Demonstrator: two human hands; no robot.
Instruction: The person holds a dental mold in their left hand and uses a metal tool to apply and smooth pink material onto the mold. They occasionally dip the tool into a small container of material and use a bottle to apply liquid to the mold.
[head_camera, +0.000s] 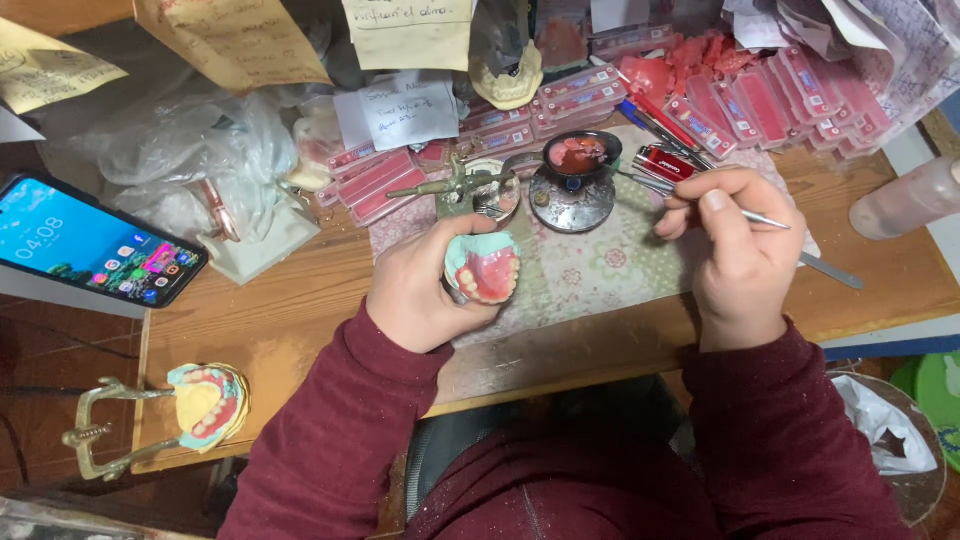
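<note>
— What is held in the left hand?

— A pale green plaster dental cast with pink wax gums and a row of white teeth is gripped there; the fingers are curled closed around its back, with the teeth turned upward.

— And the right hand?

— A thin silver metal instrument is pinched in it, the fingers closed tightly on the shaft. Its tip is pointed away from the cast, toward a small round black dish of melted red wax seen just beyond and between the two hands. The dish is set on a round grey metal stand.

— What else is seen around the hands?

— Beyond the right hand, flat pink boxes of wax sheets are piled. Beyond the left hand, a brass-coloured articulator frame is laid. Well to the left of the left hand, a black smartphone with a lit blue screen is propped. Nearer the body on that side, a second cast with yellow plaster and pink gums is mounted at the edge of the brown wooden bench.
</note>
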